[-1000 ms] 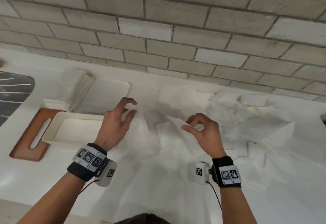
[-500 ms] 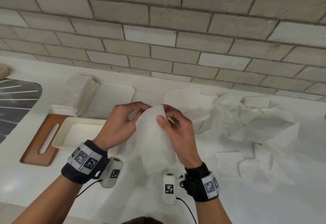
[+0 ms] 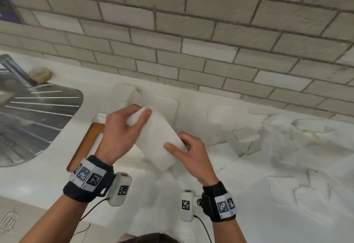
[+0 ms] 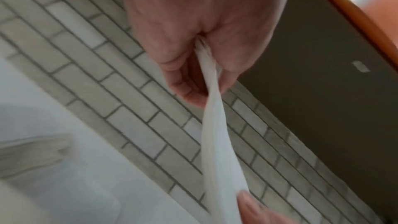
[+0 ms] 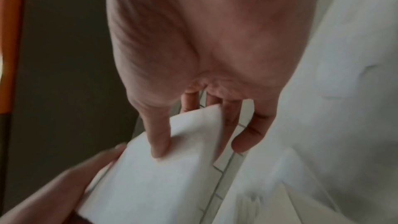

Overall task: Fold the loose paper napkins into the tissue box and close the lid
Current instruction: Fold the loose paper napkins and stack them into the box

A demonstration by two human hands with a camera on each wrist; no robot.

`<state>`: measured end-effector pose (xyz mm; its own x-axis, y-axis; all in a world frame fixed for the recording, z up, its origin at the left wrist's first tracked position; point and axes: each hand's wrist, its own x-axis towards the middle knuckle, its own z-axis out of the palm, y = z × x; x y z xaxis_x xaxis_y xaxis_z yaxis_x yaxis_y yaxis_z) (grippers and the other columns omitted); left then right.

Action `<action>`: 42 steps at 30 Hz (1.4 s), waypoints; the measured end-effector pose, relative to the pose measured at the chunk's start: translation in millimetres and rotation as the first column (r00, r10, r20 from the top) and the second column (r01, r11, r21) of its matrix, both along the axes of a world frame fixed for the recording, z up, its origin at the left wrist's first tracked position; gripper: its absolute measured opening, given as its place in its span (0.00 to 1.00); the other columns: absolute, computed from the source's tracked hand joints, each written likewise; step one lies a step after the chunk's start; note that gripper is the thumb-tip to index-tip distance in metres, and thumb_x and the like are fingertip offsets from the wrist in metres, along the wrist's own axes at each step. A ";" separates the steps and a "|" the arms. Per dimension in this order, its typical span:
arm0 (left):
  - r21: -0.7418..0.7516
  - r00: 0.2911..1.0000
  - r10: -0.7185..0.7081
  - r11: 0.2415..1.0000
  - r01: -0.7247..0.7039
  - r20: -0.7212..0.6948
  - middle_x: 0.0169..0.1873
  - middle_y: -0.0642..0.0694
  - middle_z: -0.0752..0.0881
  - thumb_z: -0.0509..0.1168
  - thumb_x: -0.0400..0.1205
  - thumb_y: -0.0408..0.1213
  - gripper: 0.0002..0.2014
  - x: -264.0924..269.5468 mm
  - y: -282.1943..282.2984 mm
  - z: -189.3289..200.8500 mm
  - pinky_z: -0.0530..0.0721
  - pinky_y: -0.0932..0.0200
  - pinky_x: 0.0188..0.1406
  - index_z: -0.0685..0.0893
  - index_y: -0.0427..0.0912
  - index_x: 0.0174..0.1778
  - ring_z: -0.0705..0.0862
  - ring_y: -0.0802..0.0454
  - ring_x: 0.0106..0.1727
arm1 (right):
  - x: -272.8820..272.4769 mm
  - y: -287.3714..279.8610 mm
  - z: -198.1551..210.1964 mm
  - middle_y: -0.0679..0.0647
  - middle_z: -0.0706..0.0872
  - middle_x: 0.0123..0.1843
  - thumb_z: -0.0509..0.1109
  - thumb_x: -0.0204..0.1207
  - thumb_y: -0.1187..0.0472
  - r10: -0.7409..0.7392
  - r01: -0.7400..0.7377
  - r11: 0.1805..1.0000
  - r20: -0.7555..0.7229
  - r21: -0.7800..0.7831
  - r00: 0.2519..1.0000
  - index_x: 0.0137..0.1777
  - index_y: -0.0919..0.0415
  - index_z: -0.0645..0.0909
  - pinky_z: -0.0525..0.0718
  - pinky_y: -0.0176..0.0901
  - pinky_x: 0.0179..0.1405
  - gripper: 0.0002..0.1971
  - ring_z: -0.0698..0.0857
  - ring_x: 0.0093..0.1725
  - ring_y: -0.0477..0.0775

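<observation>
A white paper napkin (image 3: 159, 139), folded into a long strip, is held slanting in the air between both hands. My left hand (image 3: 140, 111) pinches its upper left end, seen close in the left wrist view with the napkin (image 4: 215, 142) running out of the fingers. My right hand (image 3: 175, 142) pinches its lower right edge between thumb and fingers (image 5: 159, 142). The white tissue box (image 3: 99, 116) is mostly hidden behind my left hand. Its wooden lid (image 3: 84, 143) with a slot lies beside the box on the left. Loose napkins (image 3: 287, 139) cover the counter to the right.
A steel sink drainer (image 3: 34, 120) and tap (image 3: 13, 70) are at the left. A stack of folded napkins (image 3: 124, 91) and a flat white tray (image 3: 164, 105) sit by the brick wall (image 3: 191, 32). The counter's front edge runs near my wrists.
The hands came together on one napkin and folded it narrower. They have since carried it left, over the box, and it now slants from upper left to lower right.
</observation>
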<state>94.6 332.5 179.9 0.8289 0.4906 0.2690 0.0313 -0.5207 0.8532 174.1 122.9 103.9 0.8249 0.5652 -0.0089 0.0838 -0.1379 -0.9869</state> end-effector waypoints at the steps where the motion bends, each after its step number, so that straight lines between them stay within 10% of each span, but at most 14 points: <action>1: -0.038 0.998 0.061 0.997 -0.061 0.008 0.40 0.54 0.93 0.72 0.88 0.49 0.10 -5.8 17.6 -7.3 0.85 0.54 0.43 0.91 0.49 0.45 0.90 0.57 0.43 | -4.0 6.9 -5.9 0.45 0.86 0.37 0.85 0.80 0.51 -0.012 0.014 1.000 -0.060 0.025 0.998 0.40 0.53 0.85 0.79 0.44 0.41 0.13 0.82 0.39 0.47; 5: -0.192 0.984 0.167 0.966 -0.174 -0.052 0.46 0.52 0.95 0.76 0.86 0.49 0.07 -22.1 74.4 -54.2 0.90 0.46 0.52 0.89 0.51 0.51 0.93 0.51 0.51 | -22.2 40.5 -26.7 0.61 0.94 0.46 0.87 0.78 0.60 -0.215 0.271 0.952 -0.322 0.141 0.922 0.48 0.63 0.89 0.87 0.53 0.51 0.10 0.90 0.46 0.51; 10: 0.104 0.954 0.211 0.976 -0.193 -0.212 0.37 0.48 0.88 0.76 0.86 0.38 0.14 -26.3 103.4 -108.6 0.83 0.47 0.44 0.81 0.45 0.63 0.88 0.40 0.41 | -25.2 87.6 -56.0 0.49 0.92 0.41 0.84 0.79 0.63 -0.486 0.488 0.865 0.045 -0.116 0.873 0.56 0.52 0.81 0.85 0.30 0.40 0.15 0.90 0.38 0.42; 16: 0.543 0.865 0.222 0.837 0.068 -0.450 0.49 0.40 0.89 0.82 0.76 0.39 0.28 -23.6 109.5 -150.8 0.82 0.37 0.51 0.78 0.46 0.69 0.83 0.31 0.60 | -29.6 116.7 -87.6 0.53 0.88 0.45 0.87 0.73 0.63 -0.155 0.475 0.737 0.565 -0.480 0.811 0.62 0.56 0.78 0.86 0.53 0.45 0.24 0.85 0.46 0.59; 21: 0.570 0.979 0.124 0.822 -0.010 -0.162 0.51 0.41 0.80 0.81 0.77 0.34 0.19 -22.8 70.7 -137.0 0.81 0.39 0.46 0.86 0.41 0.62 0.77 0.37 0.52 | -2.9 41.2 -80.4 0.52 0.85 0.49 0.76 0.79 0.66 -0.145 0.480 0.762 0.607 -0.435 0.781 0.57 0.56 0.79 0.84 0.53 0.44 0.12 0.83 0.47 0.58; 26: 0.445 0.979 -0.183 0.872 0.205 -0.091 0.44 0.55 0.78 0.75 0.82 0.31 0.06 -2.5 -10.1 -122.7 0.81 0.55 0.45 0.86 0.44 0.51 0.77 0.52 0.49 | 58.1 -97.3 -80.2 0.48 0.84 0.64 0.69 0.73 0.75 0.321 0.096 0.404 0.240 -0.910 0.916 0.61 0.47 0.80 0.82 0.54 0.61 0.24 0.83 0.66 0.59; 30: 0.353 0.886 -0.400 0.814 0.461 -0.235 0.47 0.60 0.76 0.69 0.85 0.38 0.04 33.0 -85.3 -136.5 0.86 0.52 0.46 0.84 0.49 0.54 0.77 0.60 0.49 | 80.1 -162.8 -92.2 0.47 0.76 0.80 0.78 0.72 0.71 0.519 -0.013 0.209 0.099 -0.978 0.849 0.75 0.38 0.76 0.72 0.57 0.81 0.36 0.74 0.81 0.55; 34: 0.147 0.748 -0.481 0.788 0.597 -0.457 0.49 0.58 0.80 0.70 0.87 0.46 0.09 71.5 -141.6 -163.8 0.85 0.45 0.62 0.84 0.49 0.59 0.76 0.60 0.53 | 92.7 -176.0 -101.4 0.46 0.86 0.60 0.82 0.76 0.56 0.606 -0.006 0.267 0.163 -0.964 0.778 0.60 0.44 0.84 0.73 0.55 0.79 0.15 0.83 0.65 0.54; 39: -0.189 0.775 -0.473 0.880 0.435 -0.418 0.69 0.63 0.81 0.76 0.70 0.76 0.44 76.1 -179.9 -168.8 0.79 0.58 0.73 0.74 0.60 0.78 0.80 0.61 0.71 | 99.4 -190.0 -90.9 0.44 0.90 0.55 0.83 0.79 0.50 0.206 0.019 0.773 0.280 -0.634 0.937 0.58 0.46 0.90 0.84 0.44 0.60 0.10 0.89 0.57 0.46; 42: -0.390 0.843 -0.467 0.852 0.349 -0.267 0.69 0.62 0.86 0.88 0.64 0.64 0.47 80.4 -185.3 -156.5 0.84 0.56 0.71 0.74 0.63 0.78 0.86 0.60 0.70 | 98.6 -182.0 -60.5 0.40 0.94 0.53 0.86 0.78 0.52 0.016 0.068 0.930 0.226 -0.361 0.974 0.58 0.50 0.92 0.85 0.35 0.58 0.11 0.91 0.56 0.40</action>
<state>175.0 147.1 23.4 0.9799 0.0940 -0.1760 0.1946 -0.2571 0.9466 272.7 -59.1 43.4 0.8441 0.5355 -0.0263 0.2849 -0.4896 -0.8241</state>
